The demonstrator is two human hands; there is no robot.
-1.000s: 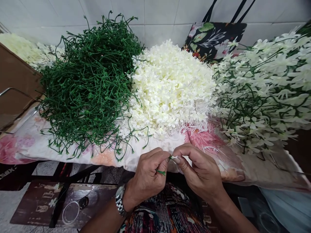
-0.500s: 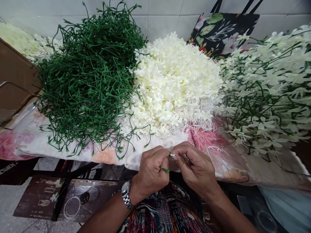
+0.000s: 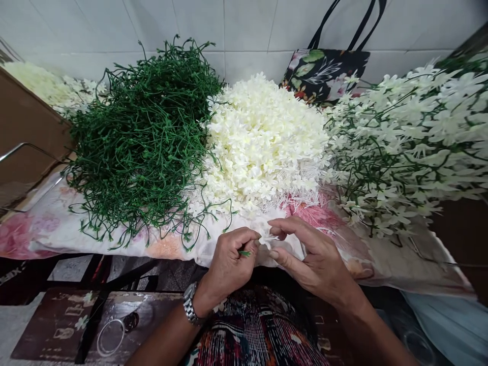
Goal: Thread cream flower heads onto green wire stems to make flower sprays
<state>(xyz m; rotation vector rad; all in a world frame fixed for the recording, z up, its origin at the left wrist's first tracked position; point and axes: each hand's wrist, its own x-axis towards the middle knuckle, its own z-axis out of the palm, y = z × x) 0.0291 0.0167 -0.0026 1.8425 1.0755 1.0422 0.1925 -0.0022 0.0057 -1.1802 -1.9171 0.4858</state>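
Note:
My left hand (image 3: 229, 262), a metal watch on its wrist, is closed in a pinch on a short green stem (image 3: 244, 252). My right hand (image 3: 310, 254) pinches a small white flower (image 3: 269, 237) with thumb and forefinger, right at the stem's tip. Both hands hover over the near edge of the floral cloth (image 3: 49, 229). Behind them lie a heap of bare green stems (image 3: 141, 142) and a heap of loose white flowers (image 3: 263, 142).
A pile of stems with white flowers attached (image 3: 412, 147) fills the right side. A dark floral bag (image 3: 324, 71) leans on the tiled wall. A brown cardboard box (image 3: 19, 132) stands at the left. More pale flowers (image 3: 46, 86) lie at the far left.
The hands stayed together at the cloth's edge. My right fingers have loosened and spread a little, and the white flower now shows plainly between the hands. The camera tilted slightly.

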